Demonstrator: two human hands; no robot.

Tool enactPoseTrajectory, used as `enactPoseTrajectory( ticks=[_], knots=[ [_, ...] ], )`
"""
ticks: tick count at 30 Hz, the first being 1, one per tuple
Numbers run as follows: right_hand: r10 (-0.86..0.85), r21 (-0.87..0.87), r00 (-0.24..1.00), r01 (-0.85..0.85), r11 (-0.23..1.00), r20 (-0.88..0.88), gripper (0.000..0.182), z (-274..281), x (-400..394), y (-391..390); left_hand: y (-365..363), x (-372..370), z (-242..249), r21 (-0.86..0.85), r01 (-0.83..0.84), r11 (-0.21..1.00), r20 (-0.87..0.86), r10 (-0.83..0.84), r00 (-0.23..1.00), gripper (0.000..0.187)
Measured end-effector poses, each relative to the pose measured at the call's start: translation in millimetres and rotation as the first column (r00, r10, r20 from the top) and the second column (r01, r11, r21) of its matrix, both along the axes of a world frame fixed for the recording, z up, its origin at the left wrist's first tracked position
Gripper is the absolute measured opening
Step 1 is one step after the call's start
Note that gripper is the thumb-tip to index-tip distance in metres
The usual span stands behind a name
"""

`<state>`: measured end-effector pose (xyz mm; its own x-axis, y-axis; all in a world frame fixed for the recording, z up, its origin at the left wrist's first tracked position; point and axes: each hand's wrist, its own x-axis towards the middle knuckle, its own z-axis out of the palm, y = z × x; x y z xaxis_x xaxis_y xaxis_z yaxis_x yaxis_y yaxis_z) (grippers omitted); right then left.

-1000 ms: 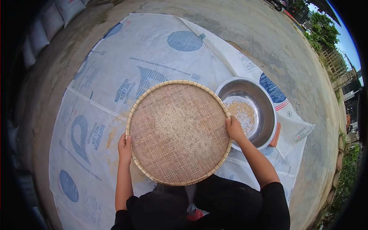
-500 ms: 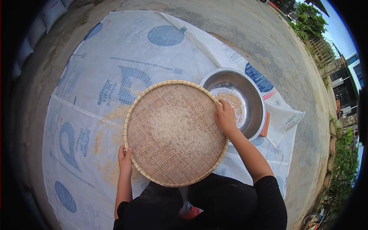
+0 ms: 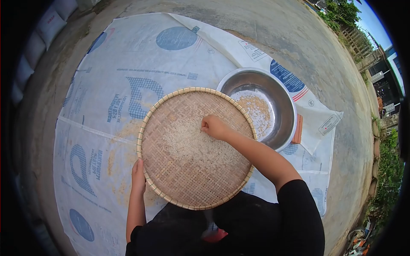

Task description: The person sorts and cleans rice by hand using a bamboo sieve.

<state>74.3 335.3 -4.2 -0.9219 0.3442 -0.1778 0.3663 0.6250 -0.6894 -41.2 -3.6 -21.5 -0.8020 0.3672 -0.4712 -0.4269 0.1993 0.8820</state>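
Note:
A round woven bamboo winnowing tray [image 3: 179,183] rests over my lap, with pale rice grains [image 3: 183,138] spread across its middle and upper part. My left hand [image 3: 139,176] grips the tray's rim at the lower left, its thumb along the edge. Over the rice, my right hand [image 3: 213,127] is closed with fingertips pinched together; whatever they hold is too small to make out. Beyond the tray's right edge stands a metal basin [image 3: 282,113], partly covered by the rim, with yellowish grains [image 3: 256,109] scattered on its bottom.
A printed white plastic sheet [image 3: 102,64] covers the concrete ground, with husks [image 3: 112,160] strewn left of the tray. A reddish brick [image 3: 298,129] sits against the basin's right side. Filled sacks [image 3: 51,25] line the upper left; plants [image 3: 386,166] border the right.
My right hand has left the tray's right rim and moved left over the rice, its fingers now pinched. My left hand stays on the rim. The view has shifted slightly.

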Motion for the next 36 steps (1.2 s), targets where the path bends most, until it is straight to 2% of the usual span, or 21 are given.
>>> enactPoseTrajectory(
  ticks=[2,4,8,11,13,15,16,20,24,26,28,29,30,31,32,33,35,36],
  knots=[
    [-0.016,0.021,0.999,0.015,1.0,0.035,0.011,-1,0,0,2,-3,3,-0.004,0.048,0.999,-0.009,-0.048,0.999,0.054],
    [-0.046,-0.031,0.996,0.049,0.998,0.082,0.011,0,0,0,4,-2,15,-0.012,0.08,0.997,0.026,-0.08,0.996,0.055],
    [-0.033,-0.067,0.999,0.035,0.997,0.034,0.012,13,10,6,2,-4,26,-0.098,0.173,0.98,0.098,-0.164,0.982,0.057],
    [-0.106,-0.102,0.994,0.106,0.989,0.002,0.012,30,29,23,3,-3,24,-0.111,0.154,0.982,0.093,-0.144,0.985,0.057],
    [-0.283,-0.338,0.958,0.28,0.899,0.042,0.013,35,42,35,2,-1,19,-0.076,0.153,0.985,0.087,-0.146,0.985,0.057],
    [-0.307,-0.4,0.951,0.286,0.871,0.011,0.013,30,52,41,1,-1,15,-0.041,0.152,0.988,0.08,-0.148,0.986,0.057],
    [-0.333,-0.464,0.943,0.286,0.839,-0.022,0.012,32,54,41,0,-2,14,-0.09,0.173,0.981,0.081,-0.166,0.983,0.056],
    [-0.339,-0.466,0.94,0.287,0.837,-0.03,0.014,49,67,44,-1,4,10,-0.154,0.164,0.974,0.05,-0.158,0.986,0.053],
    [-0.495,-0.381,0.868,0.47,0.796,0.039,0.022,68,89,74,-2,5,11,-0.208,0.195,0.959,0.029,-0.193,0.981,0.051],
    [-0.549,-0.347,0.834,0.53,0.774,0.05,0.025,71,103,88,0,8,6,-0.228,0.139,0.964,-0.013,-0.146,0.989,0.049],
    [-0.6,-0.16,0.8,0.591,0.791,-0.007,0.028,70,116,99,-1,7,7,-0.224,0.156,0.962,-0.009,-0.162,0.987,0.05],
    [-0.599,-0.159,0.801,0.591,0.791,-0.005,0.028,68,124,105,-1,7,8,-0.22,0.17,0.961,-0.009,-0.176,0.984,0.05],
    [-0.634,0.199,0.77,0.633,0.748,-0.071,0.03,63,133,110,-1,8,11,-0.221,0.168,0.961,-0.008,-0.174,0.985,0.05],
    [-0.643,0.525,0.751,0.612,0.592,-0.15,0.031,58,137,114,0,8,13,-0.219,0.169,0.961,0.003,-0.173,0.985,0.051],
    [-0.591,0.599,0.767,0.602,0.528,-0.25,0.033,49,139,113,0,9,15,-0.217,0.171,0.961,0.012,-0.172,0.985,0.052],
    [-0.593,0.598,0.766,0.603,0.527,-0.249,0.033,40,142,113,-1,7,18,-0.218,0.172,0.961,0.013,-0.174,0.985,0.052],
    [-0.436,0.403,0.865,0.502,0.765,-0.248,0.03,52,122,87,-4,4,19,-0.251,0.235,0.939,0.125,-0.21,0.97,0.054],
    [-0.378,0.329,0.916,0.4,0.856,-0.13,0.03,59,109,74,-3,6,18,-0.252,0.238,0.938,0.127,-0.211,0.969,0.054]
  ],
)
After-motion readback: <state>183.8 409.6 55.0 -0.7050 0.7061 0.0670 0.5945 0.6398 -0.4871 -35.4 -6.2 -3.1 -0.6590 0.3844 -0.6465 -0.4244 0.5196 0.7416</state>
